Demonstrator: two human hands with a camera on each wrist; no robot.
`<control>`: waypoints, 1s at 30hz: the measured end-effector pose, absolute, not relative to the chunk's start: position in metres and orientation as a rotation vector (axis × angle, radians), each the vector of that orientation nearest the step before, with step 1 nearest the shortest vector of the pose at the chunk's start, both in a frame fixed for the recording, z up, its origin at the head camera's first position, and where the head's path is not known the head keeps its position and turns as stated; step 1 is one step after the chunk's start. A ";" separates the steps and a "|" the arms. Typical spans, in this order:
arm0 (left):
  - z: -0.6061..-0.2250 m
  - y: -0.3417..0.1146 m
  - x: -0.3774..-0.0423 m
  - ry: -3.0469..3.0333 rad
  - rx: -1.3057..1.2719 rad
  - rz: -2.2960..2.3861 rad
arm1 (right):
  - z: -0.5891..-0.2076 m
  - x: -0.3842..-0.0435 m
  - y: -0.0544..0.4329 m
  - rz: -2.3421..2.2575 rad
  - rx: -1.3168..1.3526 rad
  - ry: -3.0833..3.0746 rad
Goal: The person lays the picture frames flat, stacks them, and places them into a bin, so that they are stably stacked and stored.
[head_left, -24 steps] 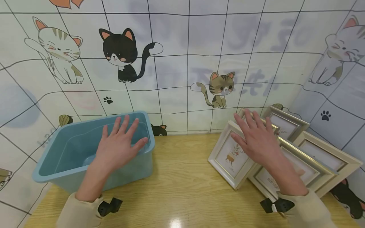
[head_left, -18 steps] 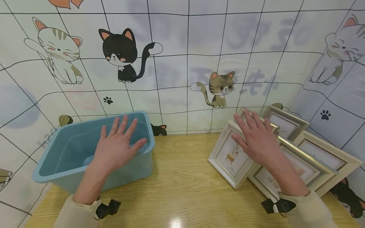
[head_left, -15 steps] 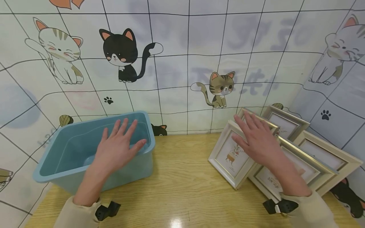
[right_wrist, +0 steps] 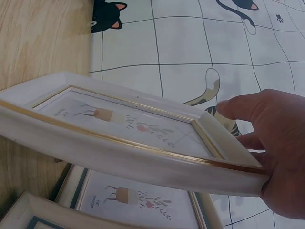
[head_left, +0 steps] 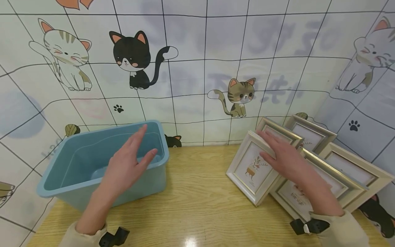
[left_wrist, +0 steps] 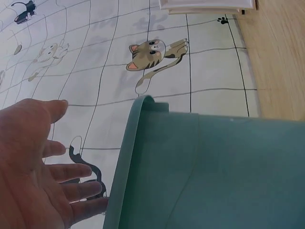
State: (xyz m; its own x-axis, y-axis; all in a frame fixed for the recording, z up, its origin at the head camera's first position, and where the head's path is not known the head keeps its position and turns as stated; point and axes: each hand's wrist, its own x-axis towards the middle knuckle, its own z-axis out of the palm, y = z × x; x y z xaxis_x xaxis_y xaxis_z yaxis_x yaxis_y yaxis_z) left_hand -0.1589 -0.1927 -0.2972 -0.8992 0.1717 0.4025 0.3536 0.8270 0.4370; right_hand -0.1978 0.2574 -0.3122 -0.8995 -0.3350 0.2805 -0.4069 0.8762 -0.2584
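Note:
My left hand [head_left: 124, 166] hovers over the near right rim of a blue plastic bin [head_left: 143, 187], fingers extended and thumb apart, holding nothing. In the left wrist view the open palm [left_wrist: 24, 167] is beside the bin's edge. On the right, my right hand [head_left: 287, 156] is at the upper edge of a white picture frame [head_left: 251, 168] that leans against others. Seen from the right wrist, the thumb stands apart and the other fingers pass behind the white frame's top end [right_wrist: 228, 138], partly hidden.
Several more frames lean in a cluster behind: a gold-edged one [head_left: 291, 199], a silver one [head_left: 308, 133] and a cream one [head_left: 374, 176]. A wall sheet [head_left: 191, 75] printed with cats stands behind the wooden table [head_left: 191, 192].
My left hand has turned edge-on, its fingers drawn together. My right hand has tilted and dropped slightly toward the white frame's top edge. Bin and frames stay in place.

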 end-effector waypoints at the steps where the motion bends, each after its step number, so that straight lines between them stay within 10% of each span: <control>1: -0.299 -0.190 -0.158 -2.634 -0.409 -0.765 | -0.313 -0.198 0.258 0.457 0.567 -2.814; 30: -0.347 -0.124 -0.147 -2.368 -0.918 -1.368 | -0.331 -0.198 0.264 0.697 0.509 -2.623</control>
